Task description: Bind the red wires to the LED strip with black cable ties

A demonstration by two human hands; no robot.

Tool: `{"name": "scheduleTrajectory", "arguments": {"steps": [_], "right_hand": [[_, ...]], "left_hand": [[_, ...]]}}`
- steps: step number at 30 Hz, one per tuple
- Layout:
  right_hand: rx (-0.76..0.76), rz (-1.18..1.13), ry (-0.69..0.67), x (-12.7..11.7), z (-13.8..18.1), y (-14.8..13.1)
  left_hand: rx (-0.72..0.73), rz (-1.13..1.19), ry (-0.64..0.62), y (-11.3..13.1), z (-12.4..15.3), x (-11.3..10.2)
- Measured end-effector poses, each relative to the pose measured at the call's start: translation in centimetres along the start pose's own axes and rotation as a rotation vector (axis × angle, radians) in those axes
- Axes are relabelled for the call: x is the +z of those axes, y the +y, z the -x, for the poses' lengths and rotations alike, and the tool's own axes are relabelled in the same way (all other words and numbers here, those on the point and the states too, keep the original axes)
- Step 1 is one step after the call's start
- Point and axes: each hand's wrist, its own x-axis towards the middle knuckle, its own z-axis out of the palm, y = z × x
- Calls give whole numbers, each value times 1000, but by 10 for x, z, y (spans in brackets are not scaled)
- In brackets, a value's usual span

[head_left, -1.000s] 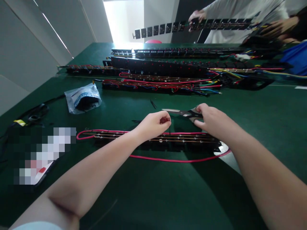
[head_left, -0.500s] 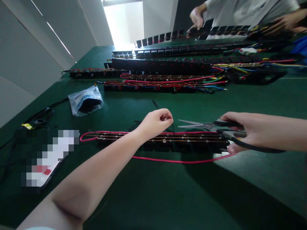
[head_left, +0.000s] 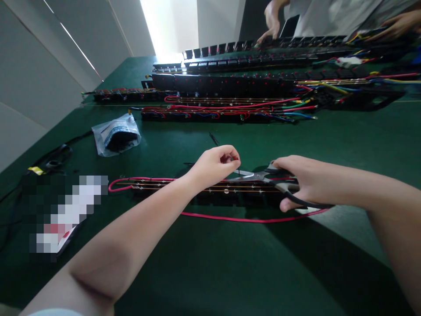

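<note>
My left hand is closed in a pinch on the end of a thin black cable tie, which rises from the wired black strip. My right hand grips black-handled scissors by their loops. The scissor blades are parted around the tie, just below my left fingertips. Under both hands lies the long black strip with thin copper-coloured rods along its top. A red cable loops past its left end and runs along its far edge. Another length of red cable curves on the near side.
Several similar wired strips lie farther back on the green table. A clear plastic bag, black cable and a blurred-out white item are at left. Loose black ties lie beyond my left hand. Another person's hands work at the far side.
My right hand has brought the scissors left, so the blades now reach the cable tie. My left hand stays nearly in place, still pinching. The far person's hand has moved slightly lower.
</note>
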Motion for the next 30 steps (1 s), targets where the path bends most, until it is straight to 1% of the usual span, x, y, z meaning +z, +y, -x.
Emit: {"name": "scheduleTrajectory", "arguments": {"steps": [3,6,11,17,22,27,30], "right_hand": [[-65,19,65,6,-4,-2],[-82,28,74,8,-7,-8],[-25,55,15,7,-7,-17],[-9,116,32,3,-6,-24],[-8,128,14,1,-3,-21],[-48,110,82,2,-2,-14],[-44,101,65,2,-3,-15]], "left_hand": [[34,-7,-6,1,0,-1],[70,-25,7,0,0,-2],[91,-43,5,-2,-2,-2],[81,-64,-3,0,-1,-2],[85,-67,1,-1,-2,-1],[88,-77,-18,-1,-1,-2],[83,-79,-21,1,0,-3]]}}
